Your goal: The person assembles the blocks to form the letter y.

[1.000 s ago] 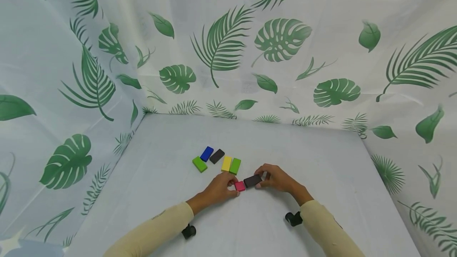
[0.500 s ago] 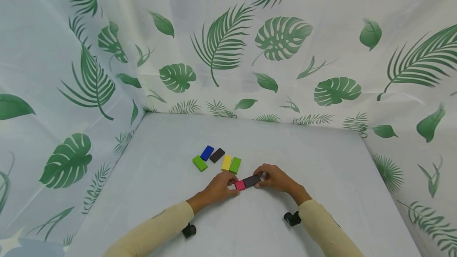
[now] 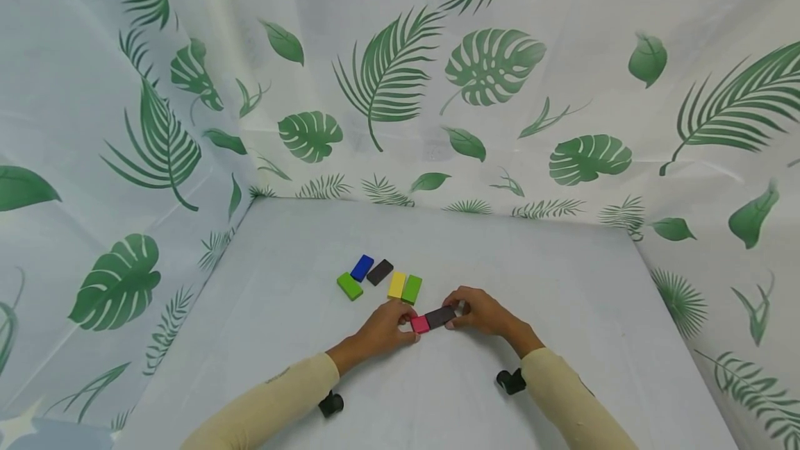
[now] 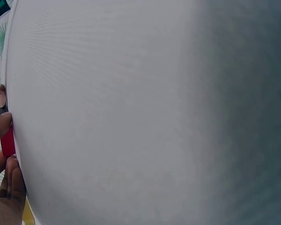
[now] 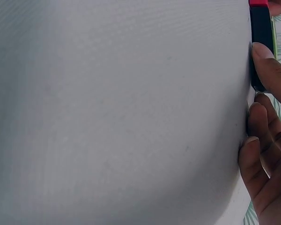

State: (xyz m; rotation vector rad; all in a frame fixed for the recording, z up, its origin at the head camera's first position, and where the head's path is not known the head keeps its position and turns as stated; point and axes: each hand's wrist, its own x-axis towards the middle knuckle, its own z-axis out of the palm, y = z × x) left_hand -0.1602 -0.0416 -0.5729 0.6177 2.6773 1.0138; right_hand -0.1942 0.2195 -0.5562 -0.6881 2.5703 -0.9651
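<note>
A red block (image 3: 420,324) and a black block (image 3: 441,317) lie end to end on the white table, their short sides meeting. The left hand (image 3: 381,328) pinches the red block at its outer end between thumb and fingers. From the other side the right hand (image 3: 489,312) grips the far end of the black block, its thumb (image 5: 267,58) along the near long side in the right wrist view. At the left edge of the left wrist view, the red block (image 4: 8,143) shows between the fingers, which partly cover it.
Just beyond the left hand, a yellow block (image 3: 396,285) and a green block (image 3: 412,289) lie side by side. Farther left are another green block (image 3: 350,286), a blue block (image 3: 362,267) and a second black block (image 3: 380,272). Leaf-print curtains (image 3: 400,89) surround the white tabletop (image 3: 531,262).
The right hand has moved the black block slightly left, closing the small gap to the red block. Over the last half second both hands have stayed nearly still.
</note>
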